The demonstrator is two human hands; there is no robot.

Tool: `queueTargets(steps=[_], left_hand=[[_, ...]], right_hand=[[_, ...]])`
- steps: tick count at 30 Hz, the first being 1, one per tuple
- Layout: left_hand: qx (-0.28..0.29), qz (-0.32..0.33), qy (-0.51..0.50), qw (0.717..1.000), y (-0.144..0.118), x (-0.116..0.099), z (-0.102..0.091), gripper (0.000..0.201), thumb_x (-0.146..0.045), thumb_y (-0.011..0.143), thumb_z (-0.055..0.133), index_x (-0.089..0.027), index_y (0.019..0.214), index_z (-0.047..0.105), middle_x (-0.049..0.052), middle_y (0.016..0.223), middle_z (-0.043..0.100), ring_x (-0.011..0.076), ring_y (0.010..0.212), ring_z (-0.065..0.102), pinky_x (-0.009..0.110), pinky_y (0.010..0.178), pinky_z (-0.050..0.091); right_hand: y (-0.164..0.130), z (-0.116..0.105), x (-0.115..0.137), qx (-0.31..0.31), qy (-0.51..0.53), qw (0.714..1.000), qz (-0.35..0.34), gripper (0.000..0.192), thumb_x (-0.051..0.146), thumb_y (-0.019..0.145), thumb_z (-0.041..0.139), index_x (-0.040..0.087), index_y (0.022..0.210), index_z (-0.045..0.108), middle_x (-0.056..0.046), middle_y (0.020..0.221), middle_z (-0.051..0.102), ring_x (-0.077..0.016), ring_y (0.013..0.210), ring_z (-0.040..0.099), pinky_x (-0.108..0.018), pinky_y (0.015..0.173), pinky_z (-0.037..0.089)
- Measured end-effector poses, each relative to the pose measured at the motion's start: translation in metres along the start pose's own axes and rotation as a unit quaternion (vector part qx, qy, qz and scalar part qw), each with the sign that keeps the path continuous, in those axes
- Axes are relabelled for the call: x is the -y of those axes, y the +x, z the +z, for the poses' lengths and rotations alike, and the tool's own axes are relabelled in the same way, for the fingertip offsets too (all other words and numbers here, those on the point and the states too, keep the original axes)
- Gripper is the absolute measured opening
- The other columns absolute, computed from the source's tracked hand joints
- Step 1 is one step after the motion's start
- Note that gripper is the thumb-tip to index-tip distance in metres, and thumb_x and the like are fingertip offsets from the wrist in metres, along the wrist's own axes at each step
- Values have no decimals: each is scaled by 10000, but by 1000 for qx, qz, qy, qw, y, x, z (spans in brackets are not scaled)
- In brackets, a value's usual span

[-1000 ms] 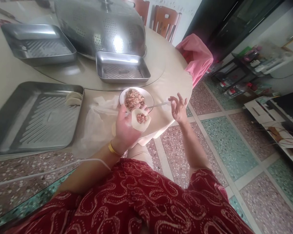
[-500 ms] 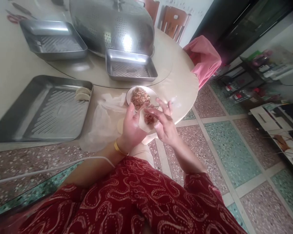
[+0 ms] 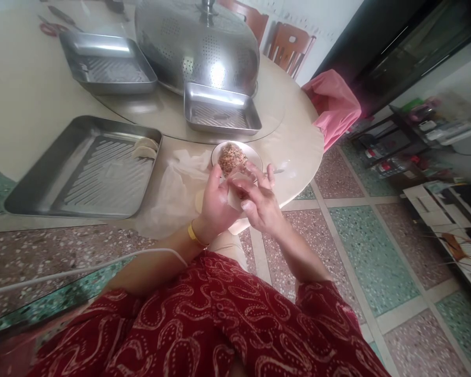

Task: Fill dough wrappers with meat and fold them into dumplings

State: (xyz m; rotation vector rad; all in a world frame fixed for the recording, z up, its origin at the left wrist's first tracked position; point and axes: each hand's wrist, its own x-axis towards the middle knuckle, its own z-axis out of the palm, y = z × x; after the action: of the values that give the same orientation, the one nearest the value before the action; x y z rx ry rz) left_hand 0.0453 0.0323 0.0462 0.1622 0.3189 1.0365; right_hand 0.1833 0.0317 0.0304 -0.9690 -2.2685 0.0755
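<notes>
Round table (image 3: 31, 99) under everything, carrying a domed perforated cover (image 3: 198, 44) and 3 steel trays; nearest tray (image 3: 86, 170) held 2 finished dumplings (image 3: 144, 148) in its far corner. Just beyond the hands, plate of minced filling (image 3: 232, 156). Left hand (image 3: 215, 201) cupped beneath the dumpling wrapper (image 3: 234, 189), right hand (image 3: 261, 205) pinching its folded edge. Judged soft, light, easily torn; best gripped along the rim, clear of the filling.

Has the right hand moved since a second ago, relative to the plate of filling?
Yes. The right hand has come in leftward from beyond the plate to meet the left hand on the dumpling wrapper.
</notes>
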Motion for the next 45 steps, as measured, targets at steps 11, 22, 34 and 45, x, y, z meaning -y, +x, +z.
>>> queueTargets(steps=[11, 22, 34, 45], left_hand=[[-14, 23, 15, 1000, 2, -5, -4, 574, -676, 893, 428, -248, 1229, 613, 75, 1277, 658, 348, 1379, 456, 508, 1043, 525], [7, 131, 37, 991, 4, -8, 0, 603, -605, 982, 242, -203, 1120, 670, 61, 1309, 636, 262, 1444, 375, 425, 1147, 416], [48, 139, 53, 988, 6, -11, -4, 686, -643, 974, 120, -248, 1289, 585, 33, 1363, 607, 222, 1432, 398, 411, 1160, 367], [30, 126, 85, 988, 1, -5, 4, 668, -670, 953, 191, -259, 1230, 639, 46, 1318, 643, 255, 1434, 392, 410, 1167, 361]], right_hand=[[-19, 14, 4, -21, -26, 999, -36, 526, 566, 979, 291, 361, 1459, 362, -21, 1273, 659, -289, 1484, 299, -621, 1255, -14], [-39, 8, 29, -81, 299, 949, 65, 323, 457, 1003, 330, 355, 1234, 531, -32, 1180, 695, -244, 1123, 644, -495, 879, 568], [-35, 22, 46, 3, 634, 744, 212, 334, 486, 973, 352, 266, 1202, 455, -131, 1502, 455, -175, 867, 710, -313, 547, 607], [-47, 34, 41, -26, 163, 986, 27, 417, 273, 986, 430, 314, 1400, 395, -53, 1536, 447, -239, 1195, 626, -450, 939, 590]])
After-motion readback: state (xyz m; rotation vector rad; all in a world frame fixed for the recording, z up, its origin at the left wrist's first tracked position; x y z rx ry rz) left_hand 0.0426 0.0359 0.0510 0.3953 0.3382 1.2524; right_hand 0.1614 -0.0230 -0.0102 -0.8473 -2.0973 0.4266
